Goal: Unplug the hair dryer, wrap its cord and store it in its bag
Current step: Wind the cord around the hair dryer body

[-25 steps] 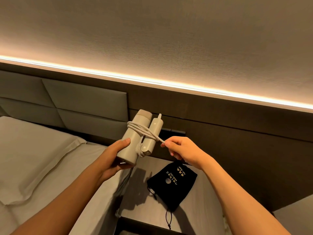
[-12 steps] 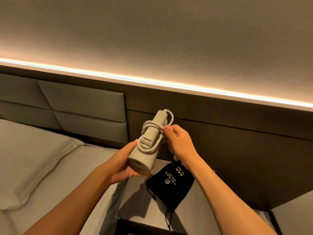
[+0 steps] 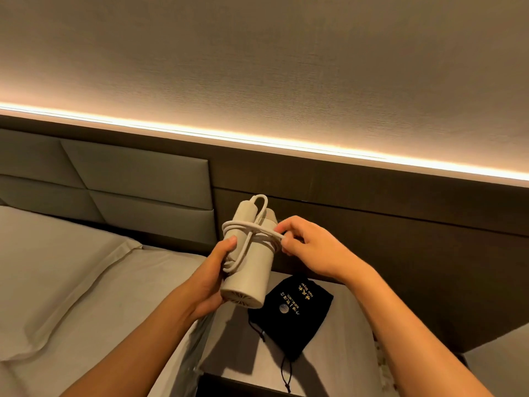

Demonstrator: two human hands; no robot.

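A beige folded hair dryer (image 3: 252, 270) is held upright in the air over the bedside table, its vented end facing down toward me. My left hand (image 3: 211, 279) grips its lower body from the left. Its pale cord (image 3: 249, 233) is looped several times round the body. My right hand (image 3: 309, 245) pinches a strand of the cord at the dryer's right side. The black drawstring bag (image 3: 292, 313) with gold lettering lies flat on the table just below the dryer. The plug is not visible.
The grey bedside table (image 3: 337, 365) stands between the bed (image 3: 86, 282) with its pillow on the left and a dark wood wall panel (image 3: 400, 247) behind. A padded headboard (image 3: 128, 184) runs behind the bed. A lit strip glows along the wall.
The dryer has been turned in my left hand while my right hand carried the cord round it. The right hand went in close behind it, then out to the right side.
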